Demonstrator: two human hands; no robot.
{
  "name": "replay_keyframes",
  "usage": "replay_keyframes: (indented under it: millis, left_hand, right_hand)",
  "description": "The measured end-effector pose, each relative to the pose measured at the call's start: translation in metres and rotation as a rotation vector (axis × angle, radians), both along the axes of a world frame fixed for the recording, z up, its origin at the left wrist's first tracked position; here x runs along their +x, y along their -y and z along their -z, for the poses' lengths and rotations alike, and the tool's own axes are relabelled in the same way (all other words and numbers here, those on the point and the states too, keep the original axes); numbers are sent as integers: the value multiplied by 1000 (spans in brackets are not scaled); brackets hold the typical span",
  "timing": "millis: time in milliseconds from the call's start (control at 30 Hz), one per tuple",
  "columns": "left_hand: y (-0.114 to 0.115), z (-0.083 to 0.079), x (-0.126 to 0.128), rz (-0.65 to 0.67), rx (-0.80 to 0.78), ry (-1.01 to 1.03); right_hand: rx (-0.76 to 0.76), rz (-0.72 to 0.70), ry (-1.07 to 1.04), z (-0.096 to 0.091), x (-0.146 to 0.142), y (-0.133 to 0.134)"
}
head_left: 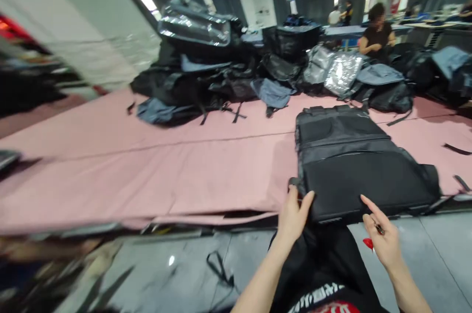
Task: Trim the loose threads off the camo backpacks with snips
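A black backpack (350, 180) lies flat on the pink-covered table, its lower edge at the table's front. My left hand (293, 212) is at its lower left corner, thumb on top and fingers round the side, closed on the edge. Over the lower part of the bag, my right hand (383, 237) points its index finger towards the front panel; I cannot tell whether the tip touches. The other fingers of that hand are curled round a small tool (379, 228) with a metal end. A red part shows below it, and its kind is unclear.
Black and blue-grey bags (191, 82) are heaped along the table's (147, 180) far side, some with shiny clear covers. A person (378, 33) is behind the heap on the right. Loose black straps (457, 149) lie at the right, and a black strap (221, 269) is on the floor.
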State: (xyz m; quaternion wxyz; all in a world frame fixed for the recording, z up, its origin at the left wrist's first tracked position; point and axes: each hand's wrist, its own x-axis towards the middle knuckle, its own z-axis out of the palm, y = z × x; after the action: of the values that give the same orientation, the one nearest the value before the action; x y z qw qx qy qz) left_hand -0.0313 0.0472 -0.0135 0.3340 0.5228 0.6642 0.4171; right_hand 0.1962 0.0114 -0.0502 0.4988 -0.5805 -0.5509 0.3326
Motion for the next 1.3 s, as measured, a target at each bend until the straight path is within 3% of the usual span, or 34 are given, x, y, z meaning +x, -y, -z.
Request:
replay_keyframes:
  millis: [67,167,300,367,467,633,700,767,867,967,1067,1133,1200,1300]
  left_hand:
    - [1,4,15,19,-19,20]
    - [-3,15,23,-68,45,203]
    - [-22,34,2,-332,59,858]
    - [-30,41,-28,-512,14,1193]
    - [-24,52,-94,-704,11,1314]
    - [47,74,-203,-1095,101,1266]
    - [76,81,-226,-1203,143,1230]
    - [94,88,-233,-1242,172,1211]
    - [96,97,-213,-1152,173,1220]
    - [81,97,-164,-930,96,1231]
    - [68,82,-105,-530,-7,1132]
    - [66,67,-74,-306,-45,1094]
    - [69,51,-53,-156,-64,1053]
    - [77,36,-40,-66,-96,977]
  right_hand:
    - [40,87,141,3,-5,0]
    - [114,168,211,13,-3,1]
    - [236,160,238,24,4,4]
    - [277,173,246,26,4,5]
    - [238,199,249,27,0,9]
    - [187,221,204,27,-6,10]
    - [212,222,192,25,-8,6]
    - [235,230,194,18,-12,-2]
    - [244,212,202,1,-24,-15]
    - [102,93,169,-17,-41,-20]
    - [-41,-32,139,-24,-58,-12]
    - [-44,-85,108,-23,-65,-1]
    - [12,-99,79,-20,-69,10]
    - [14,-130,72,-18,-68,25]
